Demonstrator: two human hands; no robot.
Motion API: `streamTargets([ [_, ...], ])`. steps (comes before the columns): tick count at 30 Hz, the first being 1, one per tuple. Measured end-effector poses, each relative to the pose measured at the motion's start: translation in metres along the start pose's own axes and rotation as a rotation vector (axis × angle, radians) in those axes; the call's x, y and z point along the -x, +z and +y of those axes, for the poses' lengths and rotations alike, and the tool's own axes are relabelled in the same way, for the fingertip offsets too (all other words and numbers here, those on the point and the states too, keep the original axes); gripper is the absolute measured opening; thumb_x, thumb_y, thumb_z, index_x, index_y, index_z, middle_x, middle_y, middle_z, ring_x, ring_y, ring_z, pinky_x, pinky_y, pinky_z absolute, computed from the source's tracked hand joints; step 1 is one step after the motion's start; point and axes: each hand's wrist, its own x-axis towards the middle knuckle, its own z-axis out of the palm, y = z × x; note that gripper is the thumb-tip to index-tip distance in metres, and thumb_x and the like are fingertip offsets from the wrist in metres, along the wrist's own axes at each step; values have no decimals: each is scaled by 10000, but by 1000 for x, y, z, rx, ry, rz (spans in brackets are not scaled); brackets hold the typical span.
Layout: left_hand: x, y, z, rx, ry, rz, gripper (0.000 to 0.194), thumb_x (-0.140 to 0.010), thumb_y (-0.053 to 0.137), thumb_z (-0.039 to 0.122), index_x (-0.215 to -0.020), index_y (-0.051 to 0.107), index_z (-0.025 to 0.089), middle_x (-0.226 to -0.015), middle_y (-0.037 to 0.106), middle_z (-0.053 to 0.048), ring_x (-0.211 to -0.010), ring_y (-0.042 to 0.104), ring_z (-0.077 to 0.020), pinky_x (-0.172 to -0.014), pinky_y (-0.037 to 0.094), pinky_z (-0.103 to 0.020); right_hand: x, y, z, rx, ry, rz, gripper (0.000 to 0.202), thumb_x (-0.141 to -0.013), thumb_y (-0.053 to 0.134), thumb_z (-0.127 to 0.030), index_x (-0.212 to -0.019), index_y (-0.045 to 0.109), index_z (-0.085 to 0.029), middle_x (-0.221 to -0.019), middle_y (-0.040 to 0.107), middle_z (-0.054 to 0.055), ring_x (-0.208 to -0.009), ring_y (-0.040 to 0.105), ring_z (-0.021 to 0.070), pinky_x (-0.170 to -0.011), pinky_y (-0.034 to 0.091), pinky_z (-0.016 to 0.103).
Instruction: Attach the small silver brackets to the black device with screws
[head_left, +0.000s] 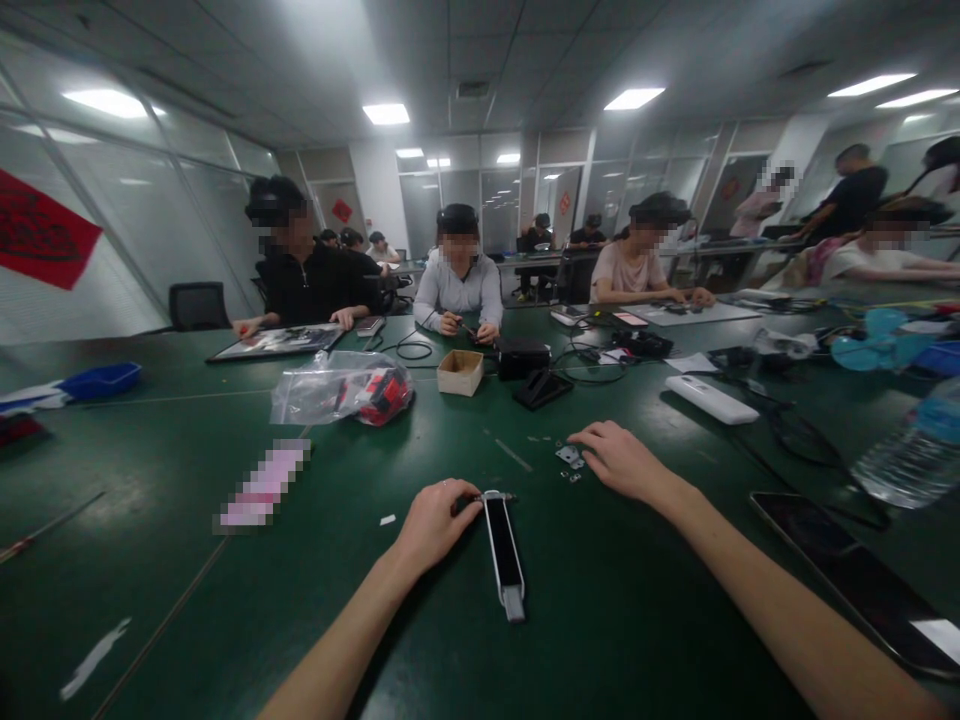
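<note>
A slim white device with a long black face [504,545] lies on the green tabletop, a pale tab at its near end. At its far end, the curled thumb and fingers of my left hand [437,522] touch the left corner. Small metal bits show at that far end. My right hand [619,460] rests farther right with its fingers stretched out. Its fingertips reach over several small metal pieces [570,456], touching or just above them; I cannot tell which. A small white scrap [387,520] lies left of my left hand.
Ahead are a clear bag with red-and-black contents [382,392], an open small box [460,372] and a black stand [543,388]. To the right lie a white power strip-like block [711,399], a water bottle [911,450] and a dark phone-like slab [847,570]. People sit opposite.
</note>
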Motion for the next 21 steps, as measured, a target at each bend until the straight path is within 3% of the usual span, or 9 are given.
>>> streamTargets([
  [8,0,-1,1,2,15,4,199,-862,508,308,-948,650,198,-829,645,-21,-711,567,-152,-659,414,-247,0,8,-6,9,-79,-27,311,-872,438,-226,-1108,640,-244,-1116,564,96,-1048,467,254,-861,416,419],
  [14,1,0,0,-2,18,-1,197,-864,506,309,-949,646,199,-832,643,-18,-716,564,-150,-663,411,-248,-1,7,-4,62,-19,-16,285,-867,433,-202,-1011,678,-210,-1101,574,114,-1066,459,272,-851,403,422],
  [21,1,1,-1,-12,14,9,195,-854,518,309,-960,641,200,-832,643,-12,-695,562,-146,-644,412,-247,0,-2,-23,56,-103,-68,238,-866,465,-270,-933,679,-191,-934,616,94,-897,519,223,-779,408,357],
])
